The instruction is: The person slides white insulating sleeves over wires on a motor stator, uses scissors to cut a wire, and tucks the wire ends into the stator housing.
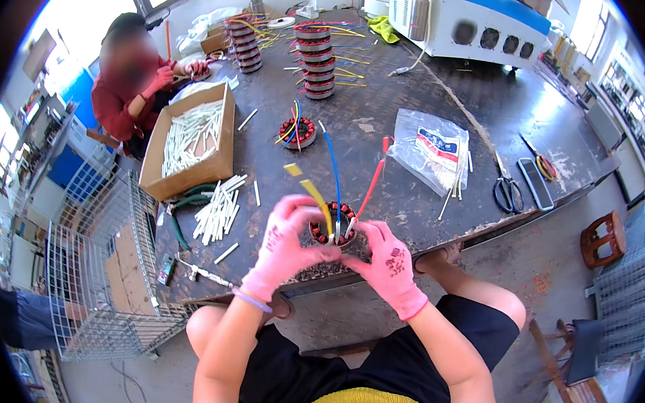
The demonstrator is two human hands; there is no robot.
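Observation:
Both my hands wear pink gloves and meet at a ring-shaped motor stator (346, 212) with red-and-black windings, near the table's front edge. My left hand (287, 245) closes around its left side, slightly blurred at the fingers. My right hand (386, 261) grips its right side, fingertips near the base of the wires. A yellow wire (317, 194), a blue wire (334, 160) and a red wire (373, 181) rise from the stator, with whitish pieces at their base. Farther back lies another stator (306, 134) with coloured leads.
White sleeves (220, 211) lie loose left, beside a cardboard box (226, 140) full of them and green-handled pliers (181, 222). Stacked stators (319, 68) stand behind. Rightward are a plastic bag (411, 148), scissors (508, 192) and a phone (535, 183). A co-worker (122, 100) sits far left.

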